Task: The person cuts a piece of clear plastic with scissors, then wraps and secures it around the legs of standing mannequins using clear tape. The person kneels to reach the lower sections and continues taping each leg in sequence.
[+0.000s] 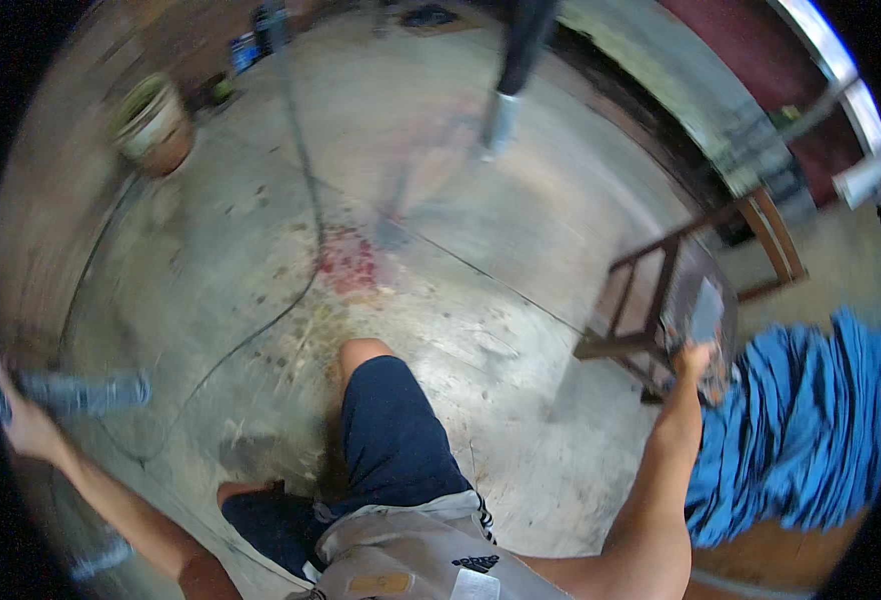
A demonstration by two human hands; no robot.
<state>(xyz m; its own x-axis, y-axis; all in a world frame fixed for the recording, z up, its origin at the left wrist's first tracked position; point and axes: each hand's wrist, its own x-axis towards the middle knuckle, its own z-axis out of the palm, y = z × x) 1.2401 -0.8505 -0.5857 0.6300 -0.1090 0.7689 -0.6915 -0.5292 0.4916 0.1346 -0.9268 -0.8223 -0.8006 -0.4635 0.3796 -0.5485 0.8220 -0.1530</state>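
My left hand is stretched out to the far left, at the dark rim of the picture. One digit points up past the end of a shiny, clear-looking tube; the other fingers are hidden, so any grip there is unclear. On the right, my right hand is closed at the lower end of a flat grey rectangular piece, whose exact kind is blurred. It is in front of a dark wooden chair, close to the edge of a big pile of folded blue cloth.
A dirty bucket stands by the wall at the upper left. A dark cable curves over the concrete floor, past a red stain. A dark post with a silvery foot stands farther back.
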